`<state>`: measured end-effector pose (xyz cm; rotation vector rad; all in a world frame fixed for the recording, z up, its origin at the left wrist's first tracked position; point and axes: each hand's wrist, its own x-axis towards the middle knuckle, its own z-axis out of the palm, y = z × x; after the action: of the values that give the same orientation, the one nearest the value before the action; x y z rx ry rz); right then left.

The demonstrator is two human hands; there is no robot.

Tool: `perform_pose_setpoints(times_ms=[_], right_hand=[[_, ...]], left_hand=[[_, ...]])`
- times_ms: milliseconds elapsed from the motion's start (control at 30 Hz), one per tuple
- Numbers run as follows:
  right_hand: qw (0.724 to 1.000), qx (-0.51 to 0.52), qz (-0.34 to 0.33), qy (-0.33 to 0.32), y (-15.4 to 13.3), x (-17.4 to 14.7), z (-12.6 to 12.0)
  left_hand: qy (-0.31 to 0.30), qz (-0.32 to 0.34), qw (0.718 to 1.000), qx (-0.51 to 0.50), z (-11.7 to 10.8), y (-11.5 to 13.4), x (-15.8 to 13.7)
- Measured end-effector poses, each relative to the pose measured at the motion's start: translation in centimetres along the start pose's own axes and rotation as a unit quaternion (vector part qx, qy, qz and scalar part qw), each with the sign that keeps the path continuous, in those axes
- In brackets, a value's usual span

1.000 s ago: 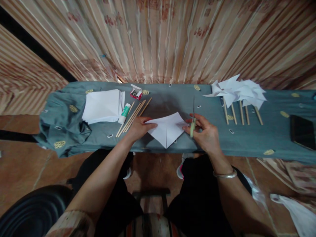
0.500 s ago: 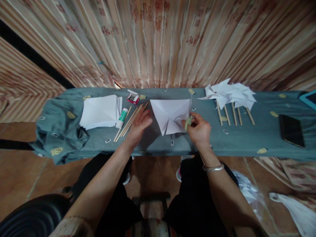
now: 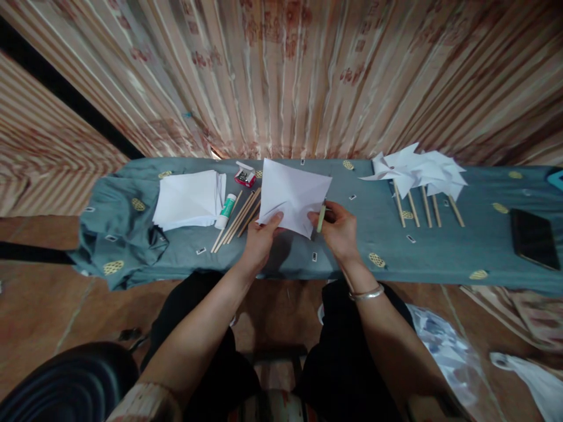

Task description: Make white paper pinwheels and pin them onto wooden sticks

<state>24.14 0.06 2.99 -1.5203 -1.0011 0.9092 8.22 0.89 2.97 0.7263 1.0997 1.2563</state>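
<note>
A square sheet of white paper [image 3: 294,193] with creases and a slit at its near side is held a little above the cloth-covered table. My left hand [image 3: 260,237] is closed on its near left corner, thumb on top. My right hand [image 3: 341,228] keeps a pair of scissors [image 3: 322,218] with pale green handles in its grip, and its thumb touches the paper's near right edge. The scissors' blades are mostly hidden. Left of my left hand lie several wooden sticks [image 3: 240,220].
A stack of white paper [image 3: 187,199], a glue stick [image 3: 226,211] and a small red box of metal pins [image 3: 244,174] lie on the left. Several paper pinwheels [image 3: 422,170] on sticks rest on the right, near a dark phone [image 3: 534,237]. A curtain [image 3: 281,88] hangs behind the table [image 3: 409,258].
My left hand has moved right and taken hold of the paper's near left corner. The sheet has been lifted and turned, and my right hand has moved slightly left with the scissors.
</note>
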Motion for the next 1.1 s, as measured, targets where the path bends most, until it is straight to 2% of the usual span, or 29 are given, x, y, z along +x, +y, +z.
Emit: perform_pose_setpoints(times_ms=[133, 233, 333, 500, 700, 900, 1100], right_hand=[[0.99, 0.132, 0.048, -0.008, 0.1, 0.1, 0.1], [0.982, 0.177, 0.062, -0.008, 0.1, -0.1, 0.4], [0.982, 0.183, 0.055, -0.008, 0.2, -0.4, 0.8], [0.991, 0.132, 0.027, -0.009, 0.4, -0.5, 1.0], [0.989, 0.145, 0.035, 0.006, 0.6, 0.0, 0.6], [0.997, 0.081, 0.01, 0.002, 0.4, -0.5, 0.9], [0.994, 0.089, 0.032, -0.045, 0.1, -0.9, 1.1]], left_hand=[[-0.021, -0.001, 0.998, -0.054, -0.7, 1.0, 0.1], [-0.049, -0.017, 0.996, -0.072, -0.8, 1.0, 0.0], [-0.068, -0.015, 0.995, -0.075, -0.6, 0.9, -0.3], [-0.089, 0.02, 0.993, -0.074, -0.3, 0.5, -0.8], [-0.156, 0.049, 0.986, 0.031, -0.6, -1.3, -1.5], [-0.133, 0.068, 0.985, 0.09, 0.0, -2.5, -1.3], [-0.001, 0.113, 0.989, 0.098, -0.8, -1.7, 0.1]])
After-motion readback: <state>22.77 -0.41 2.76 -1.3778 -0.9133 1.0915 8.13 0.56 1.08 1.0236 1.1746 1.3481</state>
